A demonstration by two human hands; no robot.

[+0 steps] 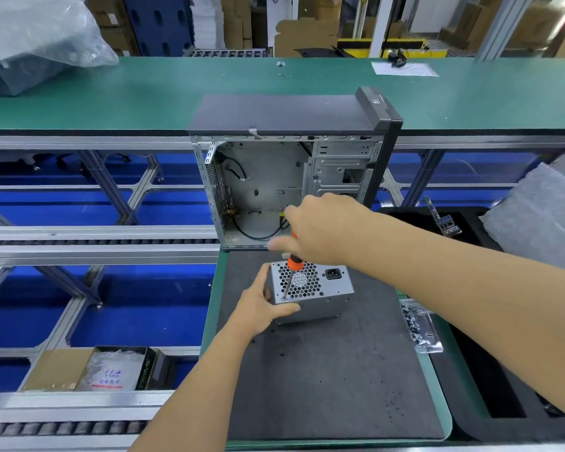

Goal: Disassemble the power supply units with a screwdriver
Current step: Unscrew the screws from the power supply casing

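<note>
Left hand [264, 309] clamps rigid, hefty power supply unit [312, 290] at 9 o'clock corner; right hand [320, 231] grips screwdriver [292, 270].

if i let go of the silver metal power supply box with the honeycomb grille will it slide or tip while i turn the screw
The silver metal power supply box probably won't tip: it sits squat and flat. The dark grey foam mat looks grippy, so sliding seems unlikely. The orange-handled screwdriver bears on a corner screw, so it might twist; the left hand gripping that corner likely helps.
</note>
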